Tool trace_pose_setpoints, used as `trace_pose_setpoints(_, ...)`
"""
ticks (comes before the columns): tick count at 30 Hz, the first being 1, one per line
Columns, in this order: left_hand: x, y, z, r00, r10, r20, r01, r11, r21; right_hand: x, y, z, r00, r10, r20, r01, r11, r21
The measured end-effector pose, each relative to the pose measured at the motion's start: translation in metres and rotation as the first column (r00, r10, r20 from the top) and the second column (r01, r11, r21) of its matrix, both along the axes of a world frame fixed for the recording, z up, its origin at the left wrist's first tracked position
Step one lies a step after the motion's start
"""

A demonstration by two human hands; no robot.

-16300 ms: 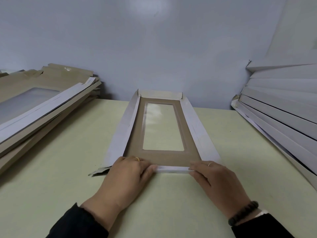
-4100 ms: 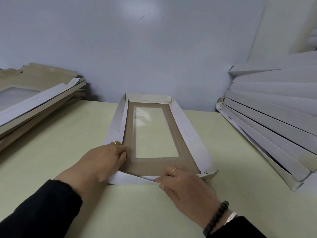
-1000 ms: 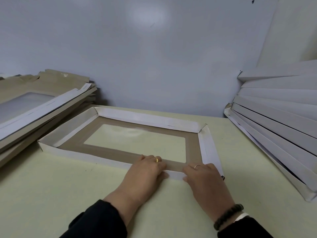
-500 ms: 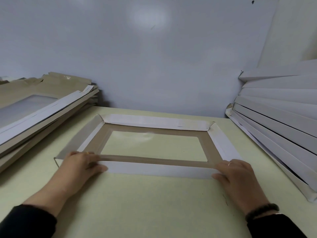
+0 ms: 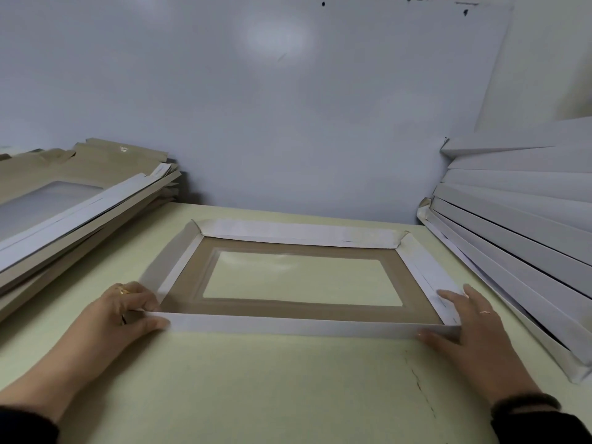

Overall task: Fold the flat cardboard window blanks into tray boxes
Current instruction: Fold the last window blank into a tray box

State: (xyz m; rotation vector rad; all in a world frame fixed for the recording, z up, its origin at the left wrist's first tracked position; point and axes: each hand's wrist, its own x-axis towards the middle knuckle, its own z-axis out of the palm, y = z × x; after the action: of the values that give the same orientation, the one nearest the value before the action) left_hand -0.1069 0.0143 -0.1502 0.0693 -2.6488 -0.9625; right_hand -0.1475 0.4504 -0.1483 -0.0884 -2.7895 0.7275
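Presently, grip: left hand (image 5: 128, 310) pinches the tray box (image 5: 301, 326) near-left corner; right hand (image 5: 464, 325) clasps its near-right corner.
Location: frame centre, on table (image 5: 272, 389).
Progress: four walls raised; near corners likely unlocked; flat blanks (image 5: 73, 200) remain upper left.
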Motion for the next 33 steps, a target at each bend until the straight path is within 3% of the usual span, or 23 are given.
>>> trace_pose_setpoints(6, -0.005, 0.0, -0.005, 0.994, 0.109, -0.024, -0.109, 0.994, 0.011, 0.003, -0.001, 0.001, 0.995, -0.098, 0.023, 0.101, 0.985, -0.138)
trace_pose_setpoints(13, -0.013, -0.002, -0.012, 0.985, 0.17, -0.044, -0.169, 0.985, 0.013, 0.002, -0.005, 0.001, 0.999, -0.042, -0.013, 0.042, 0.999, 0.018)
trace_pose_setpoints(18, -0.008, -0.007, -0.011, 0.992, 0.121, -0.034, -0.117, 0.989, 0.093, 0.004, -0.003, 0.001, 0.997, -0.06, -0.042, 0.057, 0.996, -0.07)
trace_pose_setpoints(23, -0.005, -0.013, -0.011, 0.996, 0.081, -0.03, -0.079, 0.996, 0.043, 0.0, 0.002, -0.002, 0.997, -0.068, -0.027, 0.065, 0.992, -0.106)
trace_pose_setpoints(25, -0.005, -0.011, -0.01, 0.996, 0.076, -0.044, -0.075, 0.997, 0.022, -0.003, 0.002, -0.005, 0.996, -0.087, -0.01, 0.087, 0.995, -0.052)
trace_pose_setpoints(28, -0.005, -0.009, -0.009, 0.997, 0.07, -0.039, -0.072, 0.997, -0.038, -0.004, -0.001, -0.003, 0.99, -0.139, -0.037, 0.143, 0.976, 0.166)
trace_pose_setpoints(32, -0.007, -0.004, -0.006, 0.998, 0.032, -0.048, -0.036, 0.995, -0.088, 0.0, -0.017, 0.003, 0.957, 0.029, -0.287, 0.059, 0.954, 0.295)
trace_pose_setpoints(33, -0.007, -0.002, -0.006, 0.999, 0.02, -0.049, -0.024, 0.995, -0.092, 0.003, -0.024, 0.004, 0.956, 0.081, -0.282, 0.005, 0.957, 0.292)
